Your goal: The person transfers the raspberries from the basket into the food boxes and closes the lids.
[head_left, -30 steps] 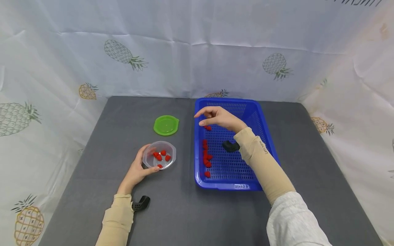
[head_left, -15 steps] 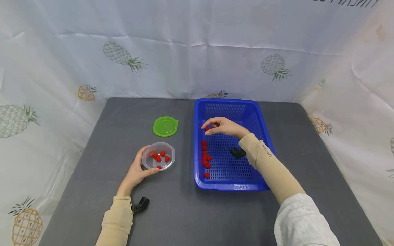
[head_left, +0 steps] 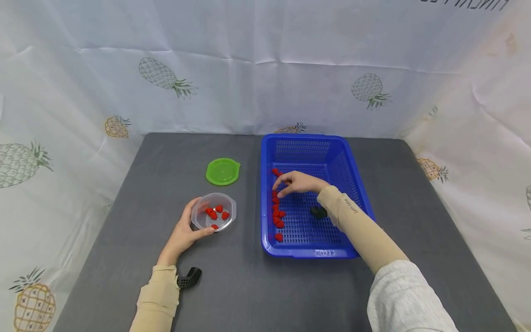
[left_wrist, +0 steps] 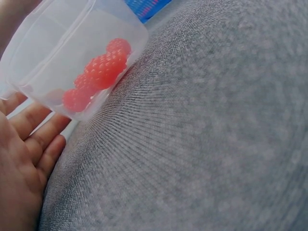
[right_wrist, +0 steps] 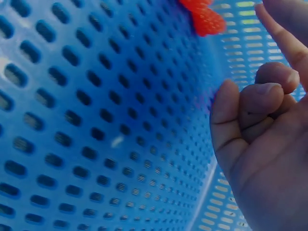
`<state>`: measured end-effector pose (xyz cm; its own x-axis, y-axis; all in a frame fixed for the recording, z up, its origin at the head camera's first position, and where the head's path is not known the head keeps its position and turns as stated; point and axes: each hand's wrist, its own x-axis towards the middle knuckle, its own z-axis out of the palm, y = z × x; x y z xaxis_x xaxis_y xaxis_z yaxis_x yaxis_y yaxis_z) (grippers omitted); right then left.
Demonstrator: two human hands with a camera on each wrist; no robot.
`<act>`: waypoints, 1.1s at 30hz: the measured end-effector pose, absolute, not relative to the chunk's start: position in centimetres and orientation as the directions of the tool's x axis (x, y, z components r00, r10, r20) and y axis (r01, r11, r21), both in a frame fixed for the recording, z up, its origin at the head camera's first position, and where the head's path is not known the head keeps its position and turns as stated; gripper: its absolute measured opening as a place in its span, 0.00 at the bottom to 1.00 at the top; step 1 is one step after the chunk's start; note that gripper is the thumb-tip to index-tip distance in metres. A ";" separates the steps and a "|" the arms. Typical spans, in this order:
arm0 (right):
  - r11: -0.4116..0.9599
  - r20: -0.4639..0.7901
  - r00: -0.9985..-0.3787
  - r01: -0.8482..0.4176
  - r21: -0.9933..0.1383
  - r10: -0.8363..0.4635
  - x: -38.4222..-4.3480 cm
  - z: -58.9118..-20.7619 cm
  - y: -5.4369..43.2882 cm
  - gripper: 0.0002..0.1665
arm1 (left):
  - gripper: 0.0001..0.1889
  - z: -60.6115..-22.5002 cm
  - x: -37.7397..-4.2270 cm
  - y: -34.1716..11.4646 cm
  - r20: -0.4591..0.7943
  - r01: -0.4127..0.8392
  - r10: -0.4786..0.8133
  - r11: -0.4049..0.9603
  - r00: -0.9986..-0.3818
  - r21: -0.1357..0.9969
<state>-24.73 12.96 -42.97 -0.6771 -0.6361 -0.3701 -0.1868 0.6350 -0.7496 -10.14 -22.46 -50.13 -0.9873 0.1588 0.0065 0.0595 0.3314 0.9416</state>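
My left hand (head_left: 182, 233) holds a clear plastic container (head_left: 231, 205) at its left side, thumb at the near rim and fingers round the far side. Several red raspberries (head_left: 219, 209) lie in it; in the left wrist view they (left_wrist: 107, 70) show through the wall. My right hand (head_left: 302, 182) is low inside a blue basket (head_left: 332, 253), thumb and index finger apart beside a row of raspberries (head_left: 276, 213) along the left wall. In the right wrist view its other fingers (right_wrist: 260, 98) are bent, and a raspberry (right_wrist: 208, 22) sits beyond the hand.
A green lid (head_left: 223, 171) lies behind the container on the grey tabletop (head_left: 240, 295). Black wrist mounts (head_left: 189, 277) stick out from both forearms. A white pineapple-print cloth (head_left: 232, 92) hangs behind the table and at its sides.
My right hand has moved nearer and lower in the basket, from over the far raspberries to the row along the left wall. My left hand and the container stay put.
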 end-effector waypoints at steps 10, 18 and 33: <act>0.696 -0.412 -0.627 -0.308 -0.648 -0.661 -24.8 -44.5 12.5 0.16 | 0.49 -50.0 -10.3 -22.4 -0.008 0.046 0.146 0.358 -0.989 0.933; 0.710 -0.424 -0.631 -0.305 -0.635 -0.650 -24.6 -44.7 12.3 0.16 | 0.49 -50.1 -10.3 -22.3 -0.009 0.044 0.137 0.378 -0.991 0.925; 0.718 -0.395 -0.650 -0.353 -0.600 -0.650 -24.4 -44.9 11.9 0.12 | 0.49 -50.3 -10.4 -22.3 -0.004 0.051 0.144 0.375 -0.990 0.925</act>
